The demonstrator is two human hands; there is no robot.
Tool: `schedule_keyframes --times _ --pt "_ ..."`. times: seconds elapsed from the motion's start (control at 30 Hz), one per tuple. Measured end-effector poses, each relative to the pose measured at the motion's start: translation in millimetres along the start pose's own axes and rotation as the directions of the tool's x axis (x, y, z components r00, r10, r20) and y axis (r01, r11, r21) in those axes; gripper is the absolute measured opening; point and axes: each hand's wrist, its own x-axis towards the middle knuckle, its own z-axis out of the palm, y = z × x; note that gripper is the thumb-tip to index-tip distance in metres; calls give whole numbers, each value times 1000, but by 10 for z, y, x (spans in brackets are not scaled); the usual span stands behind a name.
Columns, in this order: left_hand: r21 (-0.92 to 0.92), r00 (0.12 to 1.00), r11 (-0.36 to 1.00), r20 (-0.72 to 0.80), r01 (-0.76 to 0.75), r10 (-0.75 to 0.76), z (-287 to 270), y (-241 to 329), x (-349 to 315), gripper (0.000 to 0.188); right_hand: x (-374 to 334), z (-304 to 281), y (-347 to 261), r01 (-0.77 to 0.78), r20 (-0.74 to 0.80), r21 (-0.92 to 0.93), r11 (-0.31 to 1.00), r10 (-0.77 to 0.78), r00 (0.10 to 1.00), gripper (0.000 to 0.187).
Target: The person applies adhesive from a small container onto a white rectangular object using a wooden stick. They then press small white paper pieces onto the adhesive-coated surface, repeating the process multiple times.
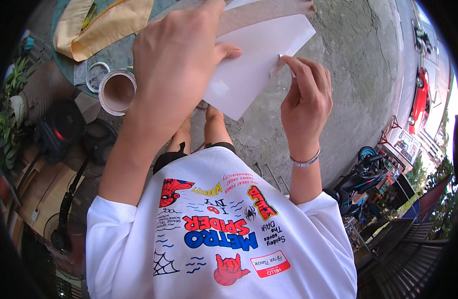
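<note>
A thin white sheet point(259, 60), smooth and slightly glossy, hangs tilted in front of me above the ground. My left hand point(181, 45) grips its left side, the thumb lying across its face and the other fingers hidden behind the hand. Along the sheet's top runs a beige, rough-looking strip point(266, 16); whether the two are joined I cannot tell. By the sheet's right edge, my right hand point(308, 92) pinches a small whitish piece point(277, 69) between thumb and forefinger. That piece seems to touch the sheet; its kind is unclear.
At the upper left, a round greenish table point(64, 65) bears a folded yellow cloth-like strip point(109, 27). Nearby are an open tub point(118, 92) with a brownish inside and a round lid point(96, 76). A fan point(62, 239) stands left, a motorcycle point(361, 174) right.
</note>
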Motion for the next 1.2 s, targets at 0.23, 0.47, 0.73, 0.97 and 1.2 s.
schedule_keyframes --times 0.23,0.47,0.73,0.97,1.2 --pt "1 1000 1000 -25 -13 13 10 -10 -12 54 -307 52 -351 -4 7 78 997 4 1000 46" --pt "-16 1000 1000 -13 -13 12 -28 -46 12 54 -446 -26 -338 136 -21 163 977 -135 991 42" --pt "13 1000 1000 -10 27 -27 -123 113 -30 41 -558 167 29 239 -110 163 957 -223 969 37" --pt "-62 1000 998 13 -3 3 -131 38 10 42 -216 8 -177 -65 -71 62 996 69 995 50" --pt "-44 996 997 -68 -55 52 -132 62 -83 39 -433 101 -487 -28 -4 84 996 28 1000 45"
